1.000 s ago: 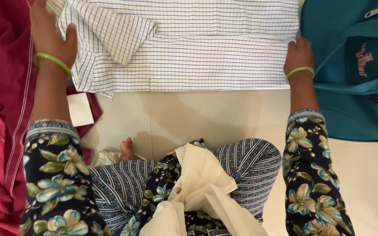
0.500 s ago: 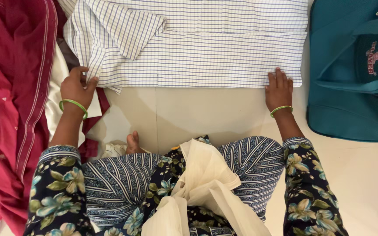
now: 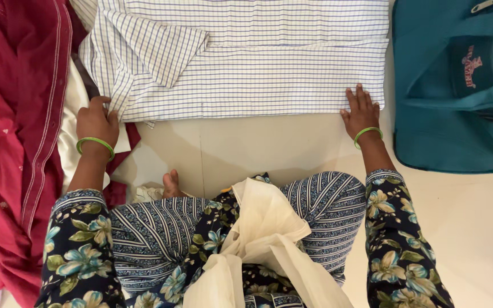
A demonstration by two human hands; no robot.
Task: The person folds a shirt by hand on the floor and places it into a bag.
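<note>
— Where's the checked shirt (image 3: 246, 63), and how does it lie?

— Flat on the pale tiled floor (image 3: 269, 148), folded into a wide band. Its long axis runs left to right, and its folded sleeve (image 3: 144, 48) slants toward the near left corner.

— And the hands?

— The left hand (image 3: 95, 122) pinches the shirt's near left corner between closed fingers. The right hand (image 3: 360, 111) is open, its palm pressed flat on the near right corner. Each wrist wears a green bangle.

— Anything with a label?

— A teal bag (image 3: 457, 91) just right of the shirt carries a small pink emblem on a darker panel. A red garment (image 3: 12, 114) lies along the left.
</note>
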